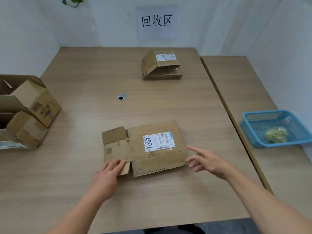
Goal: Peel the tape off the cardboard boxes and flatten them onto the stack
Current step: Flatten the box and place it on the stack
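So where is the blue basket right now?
In the head view the basket sits at the right, on the side table, beyond the right hand and right of the flattened box; a yellowish wad lies in it.

A white paper sheet [157,22] on the pale wall [219,22] reads 回收区 in black. The flattened brown cardboard box [152,164] carries a white shipping label [158,141] with handwritten digits (apparently 0302; its printed lines are too small to read).

Flattened brown cardboard box [145,149], white label up, lies near centre; stack of flattened brown cardboard [162,70] far centre; open brown cardboard boxes [33,105] left.
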